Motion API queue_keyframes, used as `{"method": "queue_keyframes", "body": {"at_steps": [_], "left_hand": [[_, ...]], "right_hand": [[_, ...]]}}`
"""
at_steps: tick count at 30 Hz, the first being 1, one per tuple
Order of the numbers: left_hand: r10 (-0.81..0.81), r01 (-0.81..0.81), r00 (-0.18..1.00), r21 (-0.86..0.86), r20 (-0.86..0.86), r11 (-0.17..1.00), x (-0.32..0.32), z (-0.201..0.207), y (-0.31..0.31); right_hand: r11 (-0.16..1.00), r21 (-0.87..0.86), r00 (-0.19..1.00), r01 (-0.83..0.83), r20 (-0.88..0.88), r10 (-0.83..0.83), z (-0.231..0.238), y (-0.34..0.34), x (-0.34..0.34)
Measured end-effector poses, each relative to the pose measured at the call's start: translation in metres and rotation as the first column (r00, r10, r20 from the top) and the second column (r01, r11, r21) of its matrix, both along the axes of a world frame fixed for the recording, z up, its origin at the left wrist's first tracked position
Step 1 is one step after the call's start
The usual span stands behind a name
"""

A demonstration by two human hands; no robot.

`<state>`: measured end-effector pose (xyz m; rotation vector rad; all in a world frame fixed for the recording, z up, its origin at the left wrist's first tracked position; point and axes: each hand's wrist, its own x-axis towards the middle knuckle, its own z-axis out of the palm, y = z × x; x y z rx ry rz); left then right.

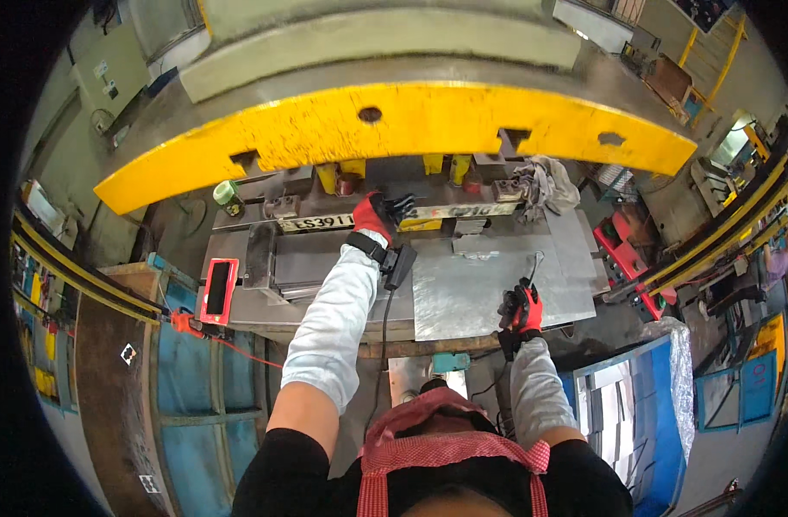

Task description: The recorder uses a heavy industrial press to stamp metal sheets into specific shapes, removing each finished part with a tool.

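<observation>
My left hand point(378, 215), in a red and black glove, reaches in to the lower die point(325, 221) of the press, its fingers stretched out to the right over the die's top. No object shows in it. A black device point(399, 267) with a cable is strapped at that wrist. My right hand point(521, 312), gloved alike, is closed round a thin metal tool point(535, 265) whose tip points away from me. Beneath that tool lies a flat grey metal sheet point(450, 302) on the press table. Small metal pieces point(475, 243) rest near the sheet's far edge.
Above the die hangs the yellow-edged press ram point(428, 121). A grey rag point(549, 185) lies at the die's right end, a green-lidded jar point(228, 196) at its left. A red-framed phone point(219, 291) sits front left. A blue bin point(661, 414) stands at lower right.
</observation>
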<state>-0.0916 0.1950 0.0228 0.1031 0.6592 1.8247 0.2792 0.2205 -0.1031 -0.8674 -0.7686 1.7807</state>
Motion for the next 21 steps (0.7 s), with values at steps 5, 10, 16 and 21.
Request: {"method": "queue_keyframes", "body": {"at_steps": [5, 10, 16, 21], "left_hand": [[0.13, -0.137, 0.986, -0.066, -0.107, 0.988, 0.007, 0.011, -0.01], [0.15, -0.092, 0.76, 0.123, -0.633, 0.988, 0.001, 0.0, -0.019], [0.147, -0.157, 0.963, -0.025, -0.226, 0.987, 0.006, 0.01, -0.016], [0.134, -0.133, 0.99, 0.02, -0.044, 0.991, 0.014, 0.012, -0.005]], "right_hand": [[1.0, -0.016, 0.983, 0.023, 0.182, -0.02, -0.015, 0.004, 0.003], [0.997, -0.076, 0.988, 0.032, 0.156, -0.02, -0.009, 0.0, 0.001], [0.999, -0.034, 0.96, -0.02, 0.278, 0.029, 0.014, -0.008, -0.004], [0.937, 0.269, 0.953, -0.225, 0.262, 0.153, 0.096, -0.003, -0.05]]}}
